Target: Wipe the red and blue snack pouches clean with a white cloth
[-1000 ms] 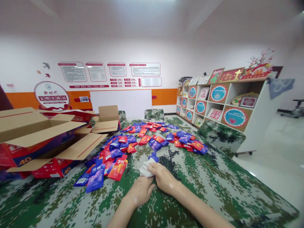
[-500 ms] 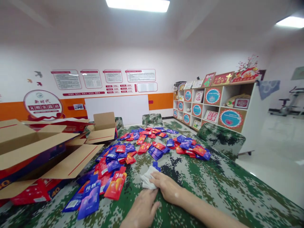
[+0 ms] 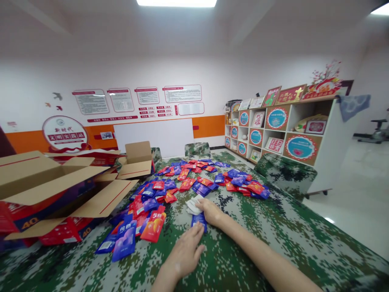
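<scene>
A blue pouch (image 3: 199,220) lies flat on the camouflage tablecloth (image 3: 243,247) in front of me. My left hand (image 3: 187,249) rests with extended fingers on its near end, thumb apart. At the pouch's far end, my right hand (image 3: 212,211) grips a crumpled white cloth (image 3: 193,205), and its fingers are closed on the cloth's right side. To the left of my hands is a loose heap of red and blue pouches, with a red pouch (image 3: 154,224) and a blue pouch (image 3: 125,239) at its near edge.
Open cardboard boxes (image 3: 103,198) crowd the table's left side. More pouches (image 3: 243,183) are piled at the far right and along the back. Camouflage-covered chairs (image 3: 284,172) stand around the table. A shelf unit (image 3: 282,125) with framed pictures is beyond it.
The cloth and my right hand have moved away from me along the blue pouch, exposing more of it. My left hand now lies on the pouch's near end. The camera view has shifted slightly.
</scene>
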Available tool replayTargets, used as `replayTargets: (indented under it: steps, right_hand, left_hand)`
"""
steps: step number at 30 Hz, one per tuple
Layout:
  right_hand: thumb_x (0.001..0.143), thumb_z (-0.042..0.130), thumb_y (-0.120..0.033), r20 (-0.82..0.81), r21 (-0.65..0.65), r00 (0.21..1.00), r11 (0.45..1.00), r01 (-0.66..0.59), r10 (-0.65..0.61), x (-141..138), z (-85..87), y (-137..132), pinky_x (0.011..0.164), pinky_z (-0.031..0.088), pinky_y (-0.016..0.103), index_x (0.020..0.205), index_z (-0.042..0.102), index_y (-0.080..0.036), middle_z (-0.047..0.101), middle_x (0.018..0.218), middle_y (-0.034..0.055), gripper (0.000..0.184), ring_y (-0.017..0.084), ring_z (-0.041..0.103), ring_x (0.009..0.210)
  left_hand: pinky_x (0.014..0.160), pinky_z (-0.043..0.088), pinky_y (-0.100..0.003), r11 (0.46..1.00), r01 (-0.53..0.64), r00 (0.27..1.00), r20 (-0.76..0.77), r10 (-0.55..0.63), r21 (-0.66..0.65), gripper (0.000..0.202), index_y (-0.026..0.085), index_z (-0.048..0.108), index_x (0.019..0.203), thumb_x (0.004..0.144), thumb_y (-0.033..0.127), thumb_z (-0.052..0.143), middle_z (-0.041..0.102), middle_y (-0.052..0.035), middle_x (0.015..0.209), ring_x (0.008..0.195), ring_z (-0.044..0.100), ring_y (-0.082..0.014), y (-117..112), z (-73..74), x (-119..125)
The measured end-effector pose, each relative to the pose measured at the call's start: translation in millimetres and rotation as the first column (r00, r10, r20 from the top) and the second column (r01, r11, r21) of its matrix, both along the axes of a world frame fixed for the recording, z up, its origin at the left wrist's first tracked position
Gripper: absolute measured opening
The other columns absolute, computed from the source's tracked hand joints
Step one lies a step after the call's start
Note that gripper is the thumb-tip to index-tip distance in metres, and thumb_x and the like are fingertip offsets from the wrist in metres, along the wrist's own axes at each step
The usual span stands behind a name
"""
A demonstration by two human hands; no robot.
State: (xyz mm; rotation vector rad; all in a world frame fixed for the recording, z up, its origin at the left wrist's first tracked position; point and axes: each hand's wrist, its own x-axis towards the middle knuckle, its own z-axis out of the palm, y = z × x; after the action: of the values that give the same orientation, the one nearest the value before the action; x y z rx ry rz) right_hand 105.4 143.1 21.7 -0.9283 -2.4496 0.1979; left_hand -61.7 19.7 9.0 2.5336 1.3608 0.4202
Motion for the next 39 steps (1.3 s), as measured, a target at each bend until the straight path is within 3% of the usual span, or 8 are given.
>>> replayTargets:
  steps: [5, 11, 16, 20, 24, 29, 34, 39]
  right_hand:
    - [0.079, 0.044, -0.012, -0.056, 0.024, 0.986, 0.987, -0.156, 0.158, -2.1, 26.4, -44.5, 0.092, 0.04, 0.034, 0.116, 0.058, -0.019, 0.061, 0.114, 0.0101, 0.04, 0.021, 0.054, 0.105]
    - [0.073, 0.048, -0.009, 0.006, -0.049, 0.977, 0.976, -0.213, 0.213, 2.0, 4.9, -90.4, 0.1, 0.034, 0.036, 0.132, 0.043, -0.019, 0.047, 0.132, 0.0133, 0.06, 0.023, 0.043, 0.121]
    - [0.078, 0.048, -0.013, 0.047, -0.018, 0.98, 0.981, -0.193, 0.194, 4.4, -11.7, -65.3, 0.103, 0.031, 0.038, 0.128, 0.048, -0.016, 0.048, 0.132, 0.0144, 0.051, 0.024, 0.042, 0.122]
    - [0.082, 0.047, -0.018, 0.056, 0.025, 0.986, 0.987, -0.158, 0.157, 0.0, -15.8, -23.4, 0.102, 0.033, 0.036, 0.121, 0.055, -0.017, 0.052, 0.127, 0.0118, 0.04, 0.022, 0.046, 0.118]
    - [0.078, 0.049, -0.014, 0.084, 0.013, 0.996, 0.999, -0.043, 0.042, -6.8, -18.2, 4.9, 0.096, 0.038, 0.034, 0.113, 0.06, -0.015, 0.057, 0.12, 0.0129, 0.036, 0.022, 0.051, 0.11]
    - [0.079, 0.045, -0.011, 0.054, 0.027, 0.998, 0.999, -0.034, 0.032, -9.8, -18.1, 7.6, 0.096, 0.038, 0.033, 0.114, 0.06, -0.015, 0.058, 0.118, 0.0119, 0.039, 0.021, 0.051, 0.11]
    - [0.07, 0.039, -0.002, -0.045, 0.012, 0.999, 1.0, -0.004, 0.005, -0.5, -14.9, 6.0, 0.099, 0.038, 0.037, 0.117, 0.06, -0.016, 0.057, 0.123, 0.0111, 0.054, 0.022, 0.051, 0.114]
    - [0.058, 0.034, 0.001, -0.227, 0.018, 0.973, 0.999, 0.047, -0.042, 33.8, -9.0, 4.3, 0.104, 0.035, 0.041, 0.122, 0.056, -0.018, 0.057, 0.125, 0.0063, 0.07, 0.019, 0.049, 0.118]
  left_hand:
    - [0.106, 0.028, -0.038, 1.0, 0.0, 1.0, 0.03, 0.0, 0.019, 0.05, 0.026, 0.034, 0.137, 0.088, 0.032, 0.045, 0.038, -0.0038, 0.14, 0.127, 0.036, -0.0222, -3.7, 3.8, 3.2]
    - [0.099, 0.035, -0.039, 0.999, -0.047, 0.998, 0.035, 0.047, 0.005, 0.031, 0.024, 0.053, 0.117, 0.09, 0.033, 0.042, 0.054, -0.0071, 0.124, 0.115, 0.047, -0.0251, -5.1, -1.0, 2.6]
    - [0.095, 0.039, -0.039, 0.999, -0.05, 0.998, 0.036, 0.05, -0.014, 0.035, 0.024, 0.049, 0.123, 0.09, 0.036, 0.042, 0.056, -0.0071, 0.119, 0.11, 0.05, -0.0254, -3.1, -1.6, 0.6]
    - [0.105, 0.029, -0.038, 1.0, -0.006, 0.997, 0.077, 0.005, 0.008, 0.052, 0.027, 0.031, 0.138, 0.089, 0.035, 0.044, 0.041, -0.0047, 0.137, 0.124, 0.039, -0.0234, -1.7, 0.2, -1.5]
    - [0.108, 0.024, -0.039, 1.0, 0.011, 0.997, 0.08, -0.01, -0.005, 0.055, 0.027, 0.027, 0.141, 0.089, 0.034, 0.044, 0.03, -0.0032, 0.145, 0.131, 0.029, -0.0225, -0.5, -1.0, -2.6]
    - [0.108, 0.024, -0.04, 1.0, 0.007, 0.996, 0.093, -0.007, -0.002, 0.055, 0.027, 0.028, 0.14, 0.088, 0.032, 0.045, 0.03, -0.0028, 0.145, 0.131, 0.028, -0.023, -2.3, 0.1, -1.9]
    - [0.101, 0.032, -0.036, 0.999, -0.036, 0.993, 0.114, 0.031, 0.039, 0.049, 0.024, 0.043, 0.128, 0.081, 0.032, 0.055, 0.046, -0.005, 0.13, 0.117, 0.043, -0.0237, -0.6, 11.9, 7.7]
    - [0.093, 0.033, -0.042, 0.957, -0.254, 0.966, 0.091, 0.243, 0.14, 0.048, 0.018, 0.051, 0.105, 0.07, 0.046, 0.068, 0.05, -0.0087, 0.11, 0.106, 0.045, -0.0294, 15.0, 23.3, 25.2]
